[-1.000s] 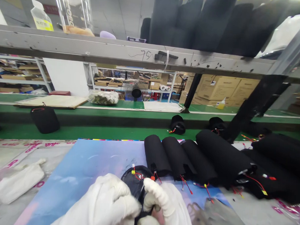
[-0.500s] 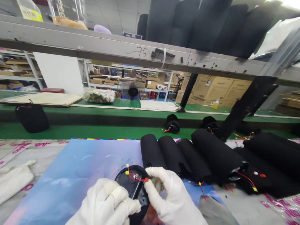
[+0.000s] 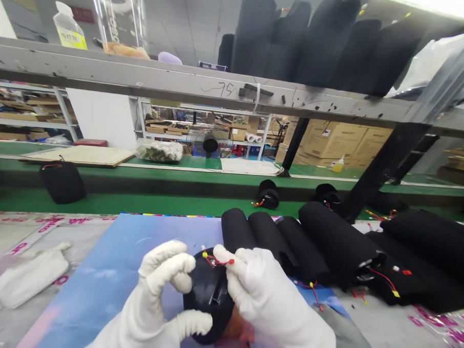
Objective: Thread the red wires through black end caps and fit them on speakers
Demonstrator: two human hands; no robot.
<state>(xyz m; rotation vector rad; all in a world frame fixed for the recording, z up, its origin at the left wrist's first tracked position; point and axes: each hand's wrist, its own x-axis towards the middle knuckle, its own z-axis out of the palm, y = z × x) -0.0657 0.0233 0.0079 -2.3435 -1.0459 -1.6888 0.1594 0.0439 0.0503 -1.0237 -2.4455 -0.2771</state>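
A black cylinder point(image 3: 207, 301) stands with its round end facing me, a slot and a glossy recessed face showing. Thin red wires point(image 3: 215, 259) with a yellow tag and small connectors lie across its upper edge. My right hand point(image 3: 250, 277), in a white glove, is closed at the cylinder's right side, its fingertips pinching the wires by the red connector point(image 3: 231, 261). On the left, my gloved left hand point(image 3: 161, 289) is open, thumb and fingers spread around the cylinder's near-left side; whether the thumb touches it I cannot tell.
Several black fabric-covered rolls point(image 3: 329, 240) lie to the right, some with wires. Beneath the work is a blue printed sheet point(image 3: 108, 276). A white glove point(image 3: 31, 278) rests at left. Behind runs a green conveyor point(image 3: 177, 205) carrying black pieces; a shelf point(image 3: 162, 81) crosses overhead.
My left hand has come off the cylinder's face and spread its fingers, moving left. My right hand has shifted from the rim to pinch the wires. The view has tilted slightly.
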